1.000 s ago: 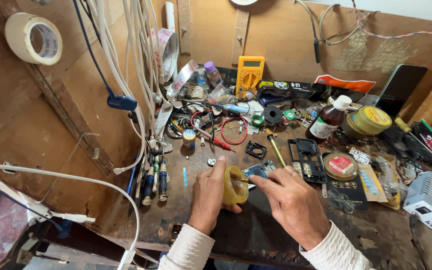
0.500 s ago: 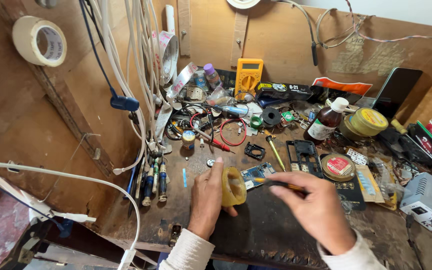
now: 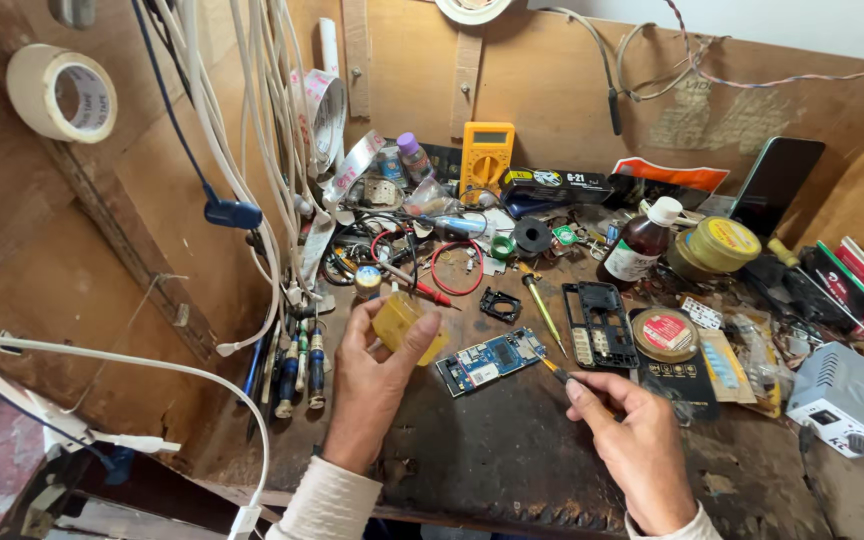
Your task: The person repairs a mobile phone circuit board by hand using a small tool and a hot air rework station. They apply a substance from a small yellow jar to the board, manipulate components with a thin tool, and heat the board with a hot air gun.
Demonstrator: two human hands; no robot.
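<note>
On the cluttered workbench (image 3: 512,450) our left hand (image 3: 377,385) is closed around a yellow tape roll (image 3: 404,322), lifted just left of the blue circuit board (image 3: 490,361). Our right hand (image 3: 632,440) pinches a thin tool (image 3: 555,372) beside the board's edge; we judge the work is on the board.

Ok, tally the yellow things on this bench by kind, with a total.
Yellow tape roll, held in the left hand: 1
Yellow multimeter: 1
Yellow-lidded tin: 1
Total: 3
</note>
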